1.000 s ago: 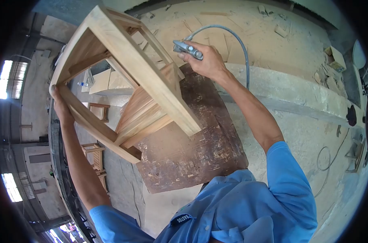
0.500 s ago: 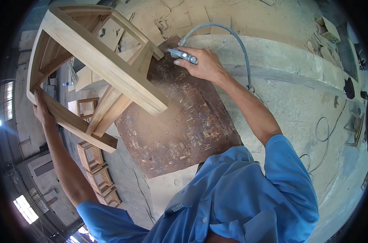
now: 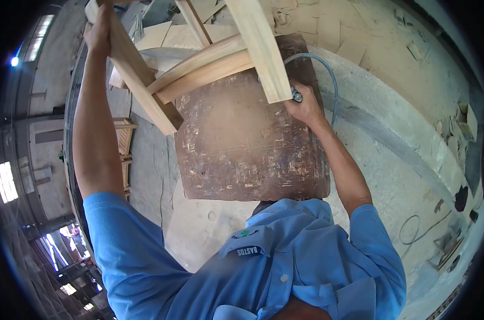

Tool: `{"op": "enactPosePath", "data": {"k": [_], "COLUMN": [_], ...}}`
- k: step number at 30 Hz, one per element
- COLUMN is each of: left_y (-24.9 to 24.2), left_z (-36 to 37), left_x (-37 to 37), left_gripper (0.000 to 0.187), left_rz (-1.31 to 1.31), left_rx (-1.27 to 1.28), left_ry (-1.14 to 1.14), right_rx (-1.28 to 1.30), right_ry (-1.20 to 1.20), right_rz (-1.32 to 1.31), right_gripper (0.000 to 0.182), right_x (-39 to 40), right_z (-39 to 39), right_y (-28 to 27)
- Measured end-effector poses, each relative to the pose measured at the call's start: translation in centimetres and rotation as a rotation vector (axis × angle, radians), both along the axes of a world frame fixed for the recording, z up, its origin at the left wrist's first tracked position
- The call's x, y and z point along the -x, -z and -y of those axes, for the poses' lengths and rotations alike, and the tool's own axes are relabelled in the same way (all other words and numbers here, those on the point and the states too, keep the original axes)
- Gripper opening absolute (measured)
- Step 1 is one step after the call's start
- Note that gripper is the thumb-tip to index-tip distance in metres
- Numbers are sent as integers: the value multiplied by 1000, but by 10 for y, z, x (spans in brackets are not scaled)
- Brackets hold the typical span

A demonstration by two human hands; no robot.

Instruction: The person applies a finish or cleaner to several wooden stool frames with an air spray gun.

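Observation:
A pale wooden frame (image 3: pixel 266 50) is tilted above the worn brown board (image 3: pixel 236 154), its upper part cut off by the view's edge. My left hand (image 3: pixel 99 32) grips one of its legs near the top left. At the frame's right side, my right hand (image 3: pixel 306 104) is closed around a grey metal air tool (image 3: pixel 296 95), which is partly hidden behind the light wooden beam. A grey-blue hose (image 3: pixel 332 80) curves up and over from beside the tool and down past my right wrist.
Behind the board runs a raised concrete ledge (image 3: pixel 391 117). Slatted wooden pieces (image 3: pixel 125 138) stand on the floor at left. Cardboard sheets (image 3: pixel 327 32) lie beyond the ledge, an open box (image 3: pixel 467 121) is at right, and a thin cable (image 3: pixel 426 234) loops over the floor.
The wooden frame has moved up and swung round in my left hand, with fewer of its parts in view. My right hand and the tool are now lower and farther right, partly behind the beam.

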State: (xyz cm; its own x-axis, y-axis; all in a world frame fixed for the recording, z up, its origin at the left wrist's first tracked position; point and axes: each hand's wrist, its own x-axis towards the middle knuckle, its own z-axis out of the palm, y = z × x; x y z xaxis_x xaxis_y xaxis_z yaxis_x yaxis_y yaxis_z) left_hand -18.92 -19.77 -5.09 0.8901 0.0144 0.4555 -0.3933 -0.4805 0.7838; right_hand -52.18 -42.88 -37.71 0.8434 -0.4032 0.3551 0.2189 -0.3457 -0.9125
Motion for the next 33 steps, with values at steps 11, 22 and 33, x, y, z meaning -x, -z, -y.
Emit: {"op": "enactPosePath", "data": {"k": [11,22,33], "left_y": [7,37,27], "left_z": [-33,-31,-49], "left_x": [-43,-9,111], "left_gripper": [97,69,59], "left_rz": [107,161,181], "left_rx": [-295,4,-152], "left_ry": [-54,6,-316], "right_rx": [-21,929,1114], "right_ry": [94,745,1061], "right_rz": [-312,822,180], "right_gripper": [44,47,39], "right_x": [80,164,182], "right_z": [51,153,424], "right_y": [-46,-377,-357]}}
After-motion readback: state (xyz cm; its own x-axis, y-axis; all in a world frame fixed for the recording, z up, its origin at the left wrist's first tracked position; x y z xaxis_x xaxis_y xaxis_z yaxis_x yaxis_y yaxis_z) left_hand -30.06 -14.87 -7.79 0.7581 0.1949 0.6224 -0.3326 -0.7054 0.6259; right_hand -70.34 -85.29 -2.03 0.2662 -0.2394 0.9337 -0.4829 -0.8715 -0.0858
